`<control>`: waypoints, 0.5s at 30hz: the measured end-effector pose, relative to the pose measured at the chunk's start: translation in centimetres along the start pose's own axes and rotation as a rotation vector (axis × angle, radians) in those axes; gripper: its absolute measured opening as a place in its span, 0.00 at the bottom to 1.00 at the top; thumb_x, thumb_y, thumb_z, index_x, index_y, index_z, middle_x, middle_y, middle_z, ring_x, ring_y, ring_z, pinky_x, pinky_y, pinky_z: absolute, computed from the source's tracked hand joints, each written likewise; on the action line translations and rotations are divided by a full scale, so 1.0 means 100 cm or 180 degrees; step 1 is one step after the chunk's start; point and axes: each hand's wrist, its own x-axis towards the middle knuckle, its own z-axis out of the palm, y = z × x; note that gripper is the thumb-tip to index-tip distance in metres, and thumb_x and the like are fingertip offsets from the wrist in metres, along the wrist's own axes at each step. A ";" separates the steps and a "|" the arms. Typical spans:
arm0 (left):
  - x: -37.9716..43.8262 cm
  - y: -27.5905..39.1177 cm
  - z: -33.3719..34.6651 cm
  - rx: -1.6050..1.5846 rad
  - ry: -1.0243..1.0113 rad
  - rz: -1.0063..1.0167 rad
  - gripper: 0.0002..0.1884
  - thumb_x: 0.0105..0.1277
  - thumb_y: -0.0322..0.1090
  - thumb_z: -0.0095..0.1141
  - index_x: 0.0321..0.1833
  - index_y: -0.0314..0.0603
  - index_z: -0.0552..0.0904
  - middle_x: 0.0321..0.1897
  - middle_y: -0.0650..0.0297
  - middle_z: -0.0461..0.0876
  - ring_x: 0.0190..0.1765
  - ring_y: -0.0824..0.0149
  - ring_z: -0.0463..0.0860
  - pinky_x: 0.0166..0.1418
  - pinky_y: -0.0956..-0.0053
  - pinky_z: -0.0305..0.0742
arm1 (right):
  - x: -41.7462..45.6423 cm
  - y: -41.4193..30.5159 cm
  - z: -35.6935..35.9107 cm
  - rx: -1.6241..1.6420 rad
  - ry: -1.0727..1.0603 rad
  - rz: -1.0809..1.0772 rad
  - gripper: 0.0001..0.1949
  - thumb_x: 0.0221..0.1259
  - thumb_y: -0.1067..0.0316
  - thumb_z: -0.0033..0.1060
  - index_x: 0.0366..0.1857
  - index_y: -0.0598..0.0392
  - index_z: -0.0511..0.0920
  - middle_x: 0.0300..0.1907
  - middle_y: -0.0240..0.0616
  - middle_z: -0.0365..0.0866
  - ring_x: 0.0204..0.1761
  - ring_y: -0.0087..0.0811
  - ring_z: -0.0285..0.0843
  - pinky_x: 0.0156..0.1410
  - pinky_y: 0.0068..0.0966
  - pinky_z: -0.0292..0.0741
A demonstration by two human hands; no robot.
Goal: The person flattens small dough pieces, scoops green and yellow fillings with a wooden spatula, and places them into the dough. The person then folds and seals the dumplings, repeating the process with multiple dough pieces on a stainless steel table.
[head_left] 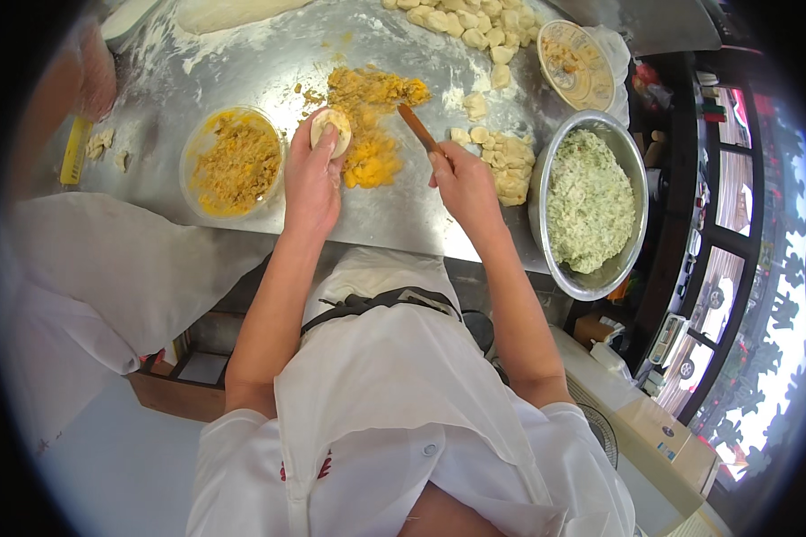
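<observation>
My left hand [314,174] holds a small round dough piece [331,133], its thumb pressed on the top. In my right hand [462,180] is a flat brown spatula-like stick [418,127], its tip pointing up and to the left, beside the orange filling. That crumbly orange-yellow filling [369,127] lies spread on the metal worktable [383,211] between and beyond my hands. A clear round tub [187,158] with more orange filling [238,161] stands left of my left hand. Flattened dough pieces [509,168] lie clustered right of my right hand.
A steel bowl [543,221] of pale green chopped filling [590,201] stands at the right edge. Behind it sits a patterned bowl [601,70]. Many dough pieces [473,20] and a large dough slab [232,12] lie at the back. A co-worker's arm [97,70] and a yellow scraper [76,151] are at left.
</observation>
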 end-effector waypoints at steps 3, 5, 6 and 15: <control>0.015 0.002 0.010 0.0436 -0.0016 0.0337 0.21 0.79 0.32 0.52 0.72 0.37 0.74 0.61 0.61 0.79 0.56 0.72 0.79 0.53 0.77 0.75 | 0.024 -0.003 0.005 -0.0549 0.0167 -0.0312 0.09 0.71 0.64 0.57 0.36 0.58 0.80 0.26 0.52 0.83 0.33 0.57 0.83 0.38 0.48 0.76; 0.027 0.006 0.016 0.0646 0.0005 0.0474 0.21 0.79 0.31 0.51 0.72 0.37 0.74 0.61 0.61 0.79 0.57 0.72 0.78 0.57 0.77 0.73 | 0.032 -0.008 0.007 -0.0558 0.0119 -0.0288 0.09 0.71 0.64 0.58 0.35 0.58 0.79 0.26 0.53 0.83 0.33 0.58 0.82 0.38 0.50 0.76; 0.029 0.012 0.020 0.0755 0.0071 0.0490 0.21 0.79 0.31 0.51 0.72 0.37 0.74 0.61 0.61 0.78 0.58 0.70 0.78 0.60 0.76 0.72 | 0.036 -0.011 0.008 -0.0537 0.0070 -0.0280 0.08 0.71 0.64 0.58 0.35 0.58 0.79 0.27 0.53 0.83 0.33 0.58 0.82 0.38 0.51 0.76; 0.067 0.022 0.032 0.1865 0.0640 0.0932 0.18 0.78 0.30 0.52 0.68 0.37 0.78 0.56 0.58 0.81 0.55 0.68 0.80 0.61 0.72 0.75 | 0.097 -0.022 0.012 -0.0438 -0.0445 -0.0621 0.08 0.68 0.66 0.59 0.34 0.59 0.80 0.30 0.55 0.84 0.36 0.57 0.84 0.44 0.51 0.79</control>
